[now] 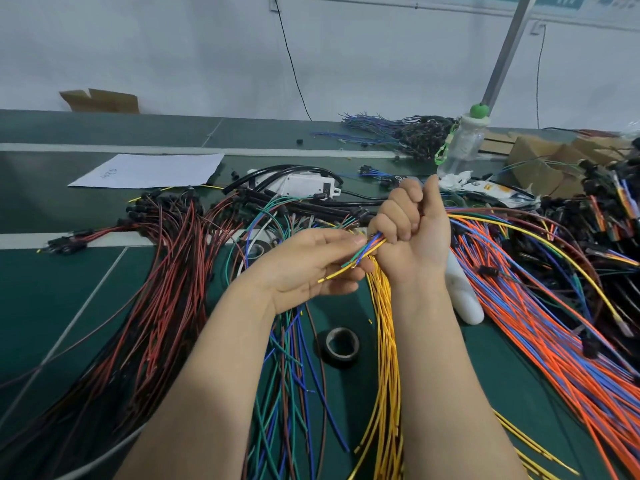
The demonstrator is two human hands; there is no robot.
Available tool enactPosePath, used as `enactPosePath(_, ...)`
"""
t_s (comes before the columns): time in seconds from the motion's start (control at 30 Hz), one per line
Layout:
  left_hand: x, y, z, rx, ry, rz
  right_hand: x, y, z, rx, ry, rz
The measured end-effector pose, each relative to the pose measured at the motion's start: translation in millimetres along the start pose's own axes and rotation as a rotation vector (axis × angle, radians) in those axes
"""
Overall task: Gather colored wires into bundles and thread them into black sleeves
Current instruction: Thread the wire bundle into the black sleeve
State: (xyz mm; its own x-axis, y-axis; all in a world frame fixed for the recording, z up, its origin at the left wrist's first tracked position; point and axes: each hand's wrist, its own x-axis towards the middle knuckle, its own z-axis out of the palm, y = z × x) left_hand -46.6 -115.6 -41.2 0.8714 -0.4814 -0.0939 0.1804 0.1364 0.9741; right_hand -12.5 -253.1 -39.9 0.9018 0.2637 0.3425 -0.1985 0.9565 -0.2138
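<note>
The right hand [408, 230] is a fist, its fingers curled tight round a small bundle of wires [367, 248] held above the roll of black tape [341, 346] on the green surface [69, 289]. The left hand [311, 265] pinches the bundle's free ends between thumb and fingers. Beyond the tape lie black sleeves [349, 204].

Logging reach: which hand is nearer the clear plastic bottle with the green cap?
Right. The right hand grips the multicoloured wire bundle in front of the clear plastic bottle; the left hand is farther left.
</note>
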Motion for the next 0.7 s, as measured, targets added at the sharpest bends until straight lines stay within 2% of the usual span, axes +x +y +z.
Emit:
enactPosePath(0.1,1,-2,0,0.013,-0.042,-0.022,-2,-2,-3,0.120,-0.089,0.075)
enactPosePath(0.17,1,-3,-2,0.032,-0.033,-0.022,-3,-2,-4,0.114,-0.097,0.097)
enactPosePath(0.33,-1,2,-3,0.316,0.067,0.073,0,0,2,-0.214,0.027,0.049)
enactPosePath(0.43,0,5,0,0.492,0.149,0.159,1,2,5,-0.272,0.101,-0.020)
enactPosePath(0.53,1,5,2,0.480,0.176,0.203,1,1,7,-0.242,0.119,-0.069)
enactPosePath(0.6,0,5,1,0.408,0.160,0.180,0,-1,8,-0.204,0.103,-0.077)
enactPosePath(0.7,-3,6,-2,0.436,0.103,0.128,0,-1,9,-0.166,0.088,-0.079)
